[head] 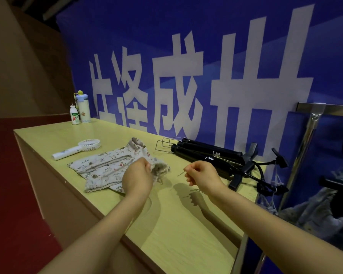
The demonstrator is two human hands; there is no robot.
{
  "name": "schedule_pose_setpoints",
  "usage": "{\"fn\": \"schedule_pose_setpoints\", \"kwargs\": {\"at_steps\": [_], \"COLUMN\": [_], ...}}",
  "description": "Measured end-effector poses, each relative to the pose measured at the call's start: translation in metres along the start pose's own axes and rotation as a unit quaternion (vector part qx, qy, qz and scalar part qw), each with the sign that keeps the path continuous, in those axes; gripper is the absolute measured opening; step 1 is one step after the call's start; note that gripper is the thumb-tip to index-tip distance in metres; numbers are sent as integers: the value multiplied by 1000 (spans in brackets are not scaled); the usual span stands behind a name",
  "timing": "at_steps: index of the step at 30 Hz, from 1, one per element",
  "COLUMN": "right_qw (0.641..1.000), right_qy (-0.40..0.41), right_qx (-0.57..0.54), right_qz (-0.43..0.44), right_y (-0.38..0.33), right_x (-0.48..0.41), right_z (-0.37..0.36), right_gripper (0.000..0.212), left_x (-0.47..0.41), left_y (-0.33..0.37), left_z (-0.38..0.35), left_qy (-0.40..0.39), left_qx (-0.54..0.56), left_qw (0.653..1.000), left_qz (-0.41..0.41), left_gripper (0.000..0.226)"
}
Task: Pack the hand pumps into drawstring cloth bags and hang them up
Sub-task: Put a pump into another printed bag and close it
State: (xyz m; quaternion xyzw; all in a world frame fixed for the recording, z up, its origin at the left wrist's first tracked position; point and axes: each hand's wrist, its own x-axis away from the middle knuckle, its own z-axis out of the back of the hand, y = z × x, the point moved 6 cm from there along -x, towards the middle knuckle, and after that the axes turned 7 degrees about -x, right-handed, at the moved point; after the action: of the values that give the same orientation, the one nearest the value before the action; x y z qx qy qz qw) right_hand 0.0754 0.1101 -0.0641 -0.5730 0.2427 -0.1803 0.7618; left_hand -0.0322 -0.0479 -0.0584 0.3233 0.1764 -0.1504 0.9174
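Note:
Patterned drawstring cloth bags (105, 165) lie in a loose pile on the pale green table (176, 230). My left hand (138, 176) grips the gathered mouth of one bag (160, 169) just above the tabletop. To its right, my right hand (201, 174) pinches a thin drawstring (181, 173) that runs towards that bag. Black hand pumps (208, 155) with wire foot loops lie side by side at the back of the table, against the blue banner. Their hoses and T-handles (251, 167) stick out at the right end.
A white handheld fan (77, 149) lies at the left of the bags. A drink bottle (74, 115) and a flask (83, 109) stand at the far left corner. A metal rack frame (305, 139) with dark hooks (333, 183) stands at the right, with netting below.

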Motion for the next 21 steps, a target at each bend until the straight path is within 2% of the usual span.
{"fn": "schedule_pose_setpoints", "kwargs": {"at_steps": [3, 6, 10, 13, 15, 19, 20, 21], "right_qw": [990, 986, 977, 960, 939, 871, 863, 860], "right_qy": [-59, -90, -131, -110, -87, -53, -43, -29], "right_qx": [-126, -116, -9, 117, 219, 415, 439, 450], "right_qz": [30, 81, 166, 229, 250, 256, 247, 239], "right_y": [-29, -57, -77, -83, -85, -79, -77, -74], "right_x": [4, 3, 2, -3, -10, -31, -36, -41], "right_z": [-23, -51, -88, -101, -104, -108, -107, -104], "right_gripper": [20, 22, 19, 19, 21, 19, 21, 22], "left_x": [-13, -27, -38, -45, -52, -63, -64, -67], "left_y": [-3, -9, -11, -9, -4, 10, 12, 13], "left_z": [25, 44, 60, 70, 76, 91, 92, 87], "left_qy": [20, 29, 31, 42, 60, 150, 155, 124], "left_qx": [53, 113, 162, 168, 162, 56, 55, 74], "left_qw": [998, 992, 986, 985, 984, 982, 981, 983], "left_qz": [24, 46, 40, -5, -44, -100, -106, -114], "left_gripper": [19, 21, 23, 19, 18, 15, 14, 14]}}
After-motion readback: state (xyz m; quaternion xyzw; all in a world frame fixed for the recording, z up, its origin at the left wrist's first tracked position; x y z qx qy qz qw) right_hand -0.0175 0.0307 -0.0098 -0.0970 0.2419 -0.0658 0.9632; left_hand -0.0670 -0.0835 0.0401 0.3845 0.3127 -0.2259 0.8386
